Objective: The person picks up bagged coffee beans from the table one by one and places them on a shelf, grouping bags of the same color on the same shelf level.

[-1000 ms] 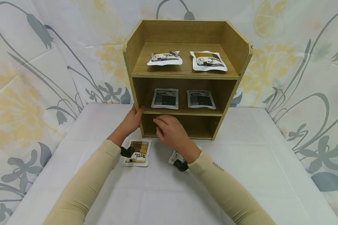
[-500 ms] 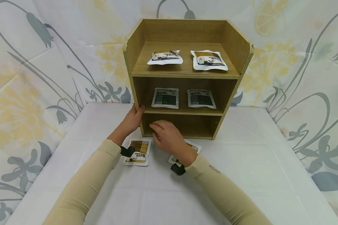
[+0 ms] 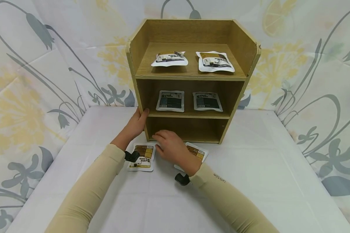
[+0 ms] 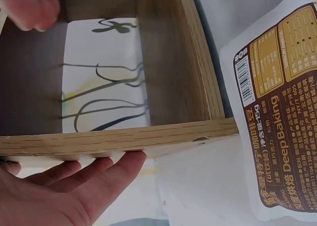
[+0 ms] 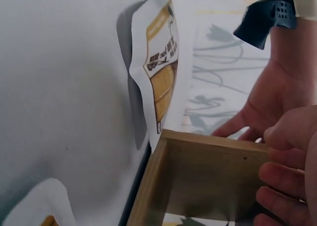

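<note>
A wooden three-level shelf (image 3: 189,78) stands upright on the table. My left hand (image 3: 135,124) rests against its left side; in the left wrist view the fingers (image 4: 116,176) lie fairly straight along the outer panel. In front of the bottom compartment hovers my right hand (image 3: 172,147), fingers loosely bent and nothing seen between them. The right wrist view has those fingers (image 5: 282,181) close by the side panel; contact I cannot tell. A brown-and-white coffee bean packet (image 3: 143,157) lies below the left hand. Another such packet (image 3: 196,152) is partly hidden under the right forearm.
Two brown-and-white packets, left (image 3: 169,59) and right (image 3: 215,62), lie on the top level. On the middle level are two dark green packets, left (image 3: 170,101) and right (image 3: 207,101). A white cloth covers the table (image 3: 250,174); patterned fabric (image 3: 303,81) hangs behind.
My right hand has drifted down and slightly left, away from the middle board, uncovering more of the right packet on the table. The left hand stays at the shelf's side.
</note>
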Tool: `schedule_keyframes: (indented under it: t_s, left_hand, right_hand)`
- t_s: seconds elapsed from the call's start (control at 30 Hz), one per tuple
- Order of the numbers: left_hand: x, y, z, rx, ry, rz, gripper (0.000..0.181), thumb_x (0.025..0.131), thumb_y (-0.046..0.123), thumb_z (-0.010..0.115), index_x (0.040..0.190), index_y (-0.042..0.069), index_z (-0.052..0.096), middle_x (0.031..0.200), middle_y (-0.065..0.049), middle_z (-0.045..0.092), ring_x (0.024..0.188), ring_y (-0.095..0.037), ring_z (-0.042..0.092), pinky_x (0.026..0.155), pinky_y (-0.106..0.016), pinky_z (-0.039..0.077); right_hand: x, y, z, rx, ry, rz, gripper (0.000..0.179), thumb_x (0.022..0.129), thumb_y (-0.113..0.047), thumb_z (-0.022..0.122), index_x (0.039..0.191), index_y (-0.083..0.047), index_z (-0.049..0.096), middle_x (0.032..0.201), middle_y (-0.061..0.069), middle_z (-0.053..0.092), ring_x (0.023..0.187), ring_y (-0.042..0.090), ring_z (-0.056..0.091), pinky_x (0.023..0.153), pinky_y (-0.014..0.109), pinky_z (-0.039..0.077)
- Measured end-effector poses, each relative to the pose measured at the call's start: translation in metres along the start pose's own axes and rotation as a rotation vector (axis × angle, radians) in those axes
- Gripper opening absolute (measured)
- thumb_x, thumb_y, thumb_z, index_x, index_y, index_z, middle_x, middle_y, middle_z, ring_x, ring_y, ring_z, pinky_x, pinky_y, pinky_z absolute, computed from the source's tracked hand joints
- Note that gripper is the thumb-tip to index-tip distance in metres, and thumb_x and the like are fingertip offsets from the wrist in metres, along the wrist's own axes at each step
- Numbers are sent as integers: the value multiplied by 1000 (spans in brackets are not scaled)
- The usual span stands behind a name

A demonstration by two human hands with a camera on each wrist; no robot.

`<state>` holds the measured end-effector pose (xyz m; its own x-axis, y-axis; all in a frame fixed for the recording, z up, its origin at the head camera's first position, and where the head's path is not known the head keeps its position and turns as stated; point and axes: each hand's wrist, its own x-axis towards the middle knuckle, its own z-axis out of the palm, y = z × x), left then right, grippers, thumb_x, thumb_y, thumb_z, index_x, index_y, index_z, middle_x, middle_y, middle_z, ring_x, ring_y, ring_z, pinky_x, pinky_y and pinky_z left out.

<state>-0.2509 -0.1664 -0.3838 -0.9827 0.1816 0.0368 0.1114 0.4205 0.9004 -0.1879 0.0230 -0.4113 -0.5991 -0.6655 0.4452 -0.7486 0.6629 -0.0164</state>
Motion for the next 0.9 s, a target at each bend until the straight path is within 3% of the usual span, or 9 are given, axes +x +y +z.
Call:
schedule_keyframes:
  t_s: [0.73,0.9]
  left_hand:
    - [-1,-1,0,-9,6,-15,66,102,53,26,156,21,5,145,-23,40,123,-43,53,92,-57,50]
    - [0,-1,0,1,9,-24,67,102,55,25,156,21,5,145,-21,40,123,-41,54,92,-57,50]
  right_hand:
    - [0,-21,17,55,-194,0,41,92,-28,66,129,-10,63,133,7,61,130,24,52,110,38,40]
    - [-1,-26,21,58,-273,9,46,93,-32,64,133,-11,59,136,6,58,133,24,49,112,37,37]
